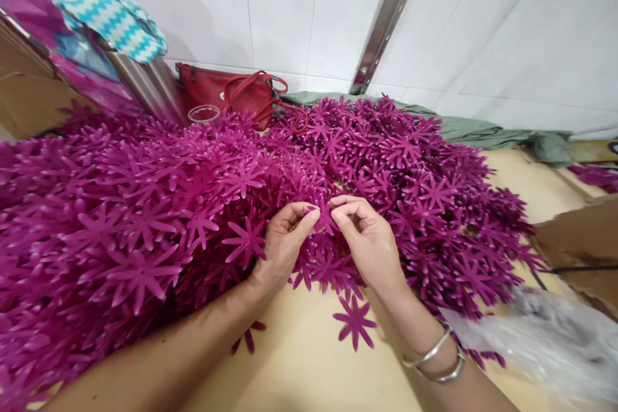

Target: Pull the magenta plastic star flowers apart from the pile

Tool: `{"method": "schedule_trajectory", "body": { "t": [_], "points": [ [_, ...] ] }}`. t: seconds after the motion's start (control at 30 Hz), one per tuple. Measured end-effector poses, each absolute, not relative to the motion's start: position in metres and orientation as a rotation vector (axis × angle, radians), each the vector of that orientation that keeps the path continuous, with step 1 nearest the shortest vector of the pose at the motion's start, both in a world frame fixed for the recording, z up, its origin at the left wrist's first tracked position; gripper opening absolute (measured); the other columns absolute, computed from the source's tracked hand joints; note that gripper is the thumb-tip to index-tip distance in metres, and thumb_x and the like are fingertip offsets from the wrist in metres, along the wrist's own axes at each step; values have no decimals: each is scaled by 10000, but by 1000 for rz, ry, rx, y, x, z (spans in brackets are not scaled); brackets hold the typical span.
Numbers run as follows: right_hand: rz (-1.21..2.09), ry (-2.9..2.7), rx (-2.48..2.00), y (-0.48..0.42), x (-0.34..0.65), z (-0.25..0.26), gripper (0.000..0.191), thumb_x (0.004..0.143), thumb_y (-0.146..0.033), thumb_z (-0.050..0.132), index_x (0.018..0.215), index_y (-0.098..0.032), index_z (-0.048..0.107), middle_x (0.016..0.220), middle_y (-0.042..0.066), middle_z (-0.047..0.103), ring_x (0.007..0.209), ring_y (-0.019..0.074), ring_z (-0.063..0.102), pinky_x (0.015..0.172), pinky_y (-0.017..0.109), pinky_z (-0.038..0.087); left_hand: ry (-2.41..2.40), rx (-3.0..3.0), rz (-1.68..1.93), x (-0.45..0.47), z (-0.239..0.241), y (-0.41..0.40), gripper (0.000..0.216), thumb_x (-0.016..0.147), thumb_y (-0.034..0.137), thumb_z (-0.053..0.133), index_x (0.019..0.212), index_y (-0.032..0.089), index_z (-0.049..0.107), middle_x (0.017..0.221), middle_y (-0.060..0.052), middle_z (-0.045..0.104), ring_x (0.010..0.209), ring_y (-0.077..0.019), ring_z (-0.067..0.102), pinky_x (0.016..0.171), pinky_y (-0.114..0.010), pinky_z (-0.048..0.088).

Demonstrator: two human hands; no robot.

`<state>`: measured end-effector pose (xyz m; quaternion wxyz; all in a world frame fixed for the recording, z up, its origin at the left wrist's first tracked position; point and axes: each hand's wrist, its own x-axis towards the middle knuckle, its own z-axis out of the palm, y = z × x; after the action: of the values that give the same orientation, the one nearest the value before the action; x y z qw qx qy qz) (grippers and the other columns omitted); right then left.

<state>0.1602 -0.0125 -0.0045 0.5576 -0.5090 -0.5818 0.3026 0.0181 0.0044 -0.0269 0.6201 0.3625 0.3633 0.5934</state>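
Purple flower [325, 216]: here it is, just below the dial's centre, held between both sets of fingertips.
Petal trouble: I'd watch for a crease or tear, caused by the two pinches tugging unevenly.
Drop trouble: a slack pinch could lose it among the lookalikes in the flower pile [145, 219], sweeping from nine through twelve to three.
Left hand [286, 237]: in from seven o'clock, wrist low, knuckles curled, thumb and forefinger clamped on a petal.
Right hand [371, 242]: in from five, thumb and forefinger pinched together, apparently on the opposite edge; the exact contact I can't tell.
Loose flower [355, 322]: flat on the table [304, 360] at five; a straying forearm could brush it.
Clear plastic [555, 335]: crumpled out at four, a possible snag for the bangles [437, 352].
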Motion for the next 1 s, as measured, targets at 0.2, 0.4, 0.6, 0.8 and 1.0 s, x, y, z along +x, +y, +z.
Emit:
{"method": "schedule_trajectory", "body": {
  "t": [0.2,0.4,0.6,0.8,1.0],
  "points": [
    [682,-1414,-1122,-12,160,-4,99,888,-267,765,978,-257,724,1205,70,684,1227,248,629,1112,447,445,817,863,1361,16,-26,3,313,725,394,888,746,173,668,705,56,604,646,-71,490,650,-199,408],
    [731,-1473,-1149,-12,160,-1,65,926,-241,710,869,-247,740,1112,58,719,1108,224,666,1060,407,458,785,861,1352,16,-25,4,285,688,363,915,754,177,710,752,41,676,693,-77,564,710,-204,466],
    [1076,-1078,-1004,-9,158,-11,115,873,-338,789,839,-256,717,1047,2,726,984,178,649,959,336,491,764,767,1355,18,-26,4,340,666,404,939,775,185,702,753,51,687,708,-91,657,776,-243,570],
    [1236,-743,-873,-3,163,-11,262,794,-403,872,805,-248,662,883,-21,719,896,172,676,942,348,531,785,694,1414,19,-31,6,346,695,389,928,793,184,666,756,62,672,677,-64,657,714,-191,557],
    [1138,-712,-863,2,173,-6,287,792,-364,862,842,-260,600,884,-42,688,928,149,692,901,305,552,825,665,1451,19,-31,9,384,682,411,920,867,201,658,819,54,676,720,-75,632,703,-204,540]
  ]
}}
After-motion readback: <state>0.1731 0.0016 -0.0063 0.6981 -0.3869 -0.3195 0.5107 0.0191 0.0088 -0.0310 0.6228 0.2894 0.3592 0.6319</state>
